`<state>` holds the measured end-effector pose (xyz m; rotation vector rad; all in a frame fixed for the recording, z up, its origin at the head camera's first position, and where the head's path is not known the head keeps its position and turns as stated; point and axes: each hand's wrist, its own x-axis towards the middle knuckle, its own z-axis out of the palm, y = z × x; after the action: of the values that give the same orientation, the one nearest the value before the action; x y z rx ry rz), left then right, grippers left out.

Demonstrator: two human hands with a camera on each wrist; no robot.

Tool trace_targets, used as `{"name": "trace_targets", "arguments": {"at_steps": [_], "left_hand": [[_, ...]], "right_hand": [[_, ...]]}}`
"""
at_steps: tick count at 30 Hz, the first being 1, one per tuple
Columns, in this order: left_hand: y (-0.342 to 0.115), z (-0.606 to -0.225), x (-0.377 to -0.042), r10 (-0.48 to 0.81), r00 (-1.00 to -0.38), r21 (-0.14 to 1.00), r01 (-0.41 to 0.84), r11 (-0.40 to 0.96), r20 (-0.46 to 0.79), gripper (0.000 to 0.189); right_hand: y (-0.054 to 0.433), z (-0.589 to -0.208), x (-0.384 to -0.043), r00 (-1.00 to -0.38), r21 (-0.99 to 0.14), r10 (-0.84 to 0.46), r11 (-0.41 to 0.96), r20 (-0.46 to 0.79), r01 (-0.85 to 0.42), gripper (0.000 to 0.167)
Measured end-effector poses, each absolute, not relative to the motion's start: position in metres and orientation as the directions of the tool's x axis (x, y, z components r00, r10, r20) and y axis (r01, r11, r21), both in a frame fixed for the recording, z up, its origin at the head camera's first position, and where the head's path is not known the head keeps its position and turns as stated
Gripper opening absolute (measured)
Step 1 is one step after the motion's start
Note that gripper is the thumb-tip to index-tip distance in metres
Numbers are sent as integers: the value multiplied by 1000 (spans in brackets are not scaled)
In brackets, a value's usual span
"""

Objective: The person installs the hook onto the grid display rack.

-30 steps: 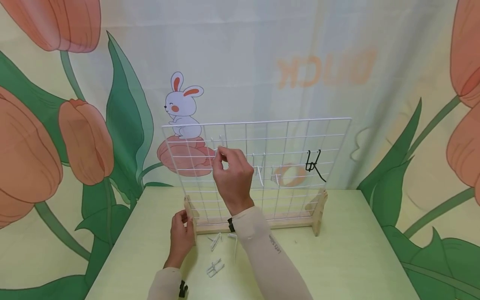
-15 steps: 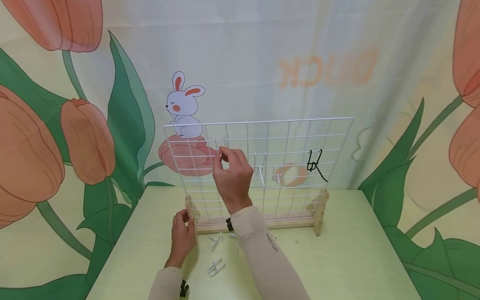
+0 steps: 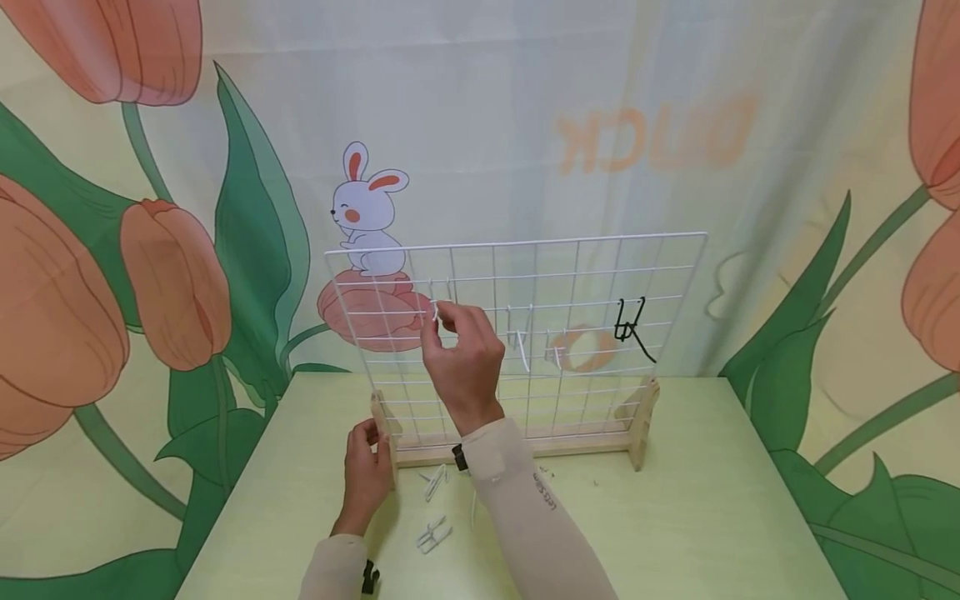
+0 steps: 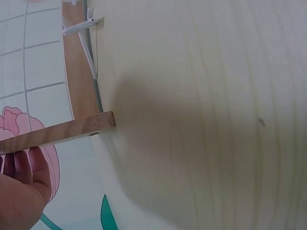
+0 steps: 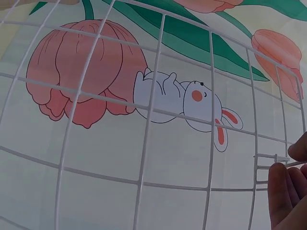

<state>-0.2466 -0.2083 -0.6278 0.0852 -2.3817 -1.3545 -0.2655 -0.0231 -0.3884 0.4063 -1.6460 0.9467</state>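
A white wire grid panel (image 3: pixel 534 244) stands upright in a wooden stand (image 3: pixel 585 449). My right hand (image 3: pixel 467 358) is raised in front of the grid's upper left part. Its thumb and fingertips pinch a white wire hook (image 5: pixel 266 155), whose prongs lie against the grid wires; whether they are fully seated cannot be told. Low at the left, my left hand (image 3: pixel 366 475) grips the stand's left wooden upright; in the left wrist view its bent fingers (image 4: pixel 40 167) touch that board (image 4: pixel 57 132). Further right, two white hooks and a black hook (image 3: pixel 626 331) hang on the grid.
Loose white hooks lie on the pale table (image 3: pixel 697 517) before the stand, one near the base (image 3: pixel 433 483) and another closer to me (image 3: pixel 433 536). My right forearm partly covers a third. A curtain printed with tulips and a rabbit (image 3: pixel 367 208) hangs behind.
My right hand has come down slightly and its fingertips have shifted, so more of the pinched hook shows. The left hand stays on the stand.
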Motion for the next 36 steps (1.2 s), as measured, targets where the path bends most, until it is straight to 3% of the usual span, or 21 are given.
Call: {"name": "trace_targets", "arguments": {"at_steps": [13,29,36], "left_hand": [[-208,-631,-244,-256,-899,814,162,558,354,33],[-206,-630,-246,-256,-906,822,150,550,337,34],[-204,-629,-246,-259,-910,828,141,543,324,35]], "right_hand": [[-13,-409,-244,-404,-445,205,561,891,-698,19],[29,-466,-227,-504,-505,141,478,852,-719,12],[40,-502,-219,-605,-593,149,479,782,-648,11]]}}
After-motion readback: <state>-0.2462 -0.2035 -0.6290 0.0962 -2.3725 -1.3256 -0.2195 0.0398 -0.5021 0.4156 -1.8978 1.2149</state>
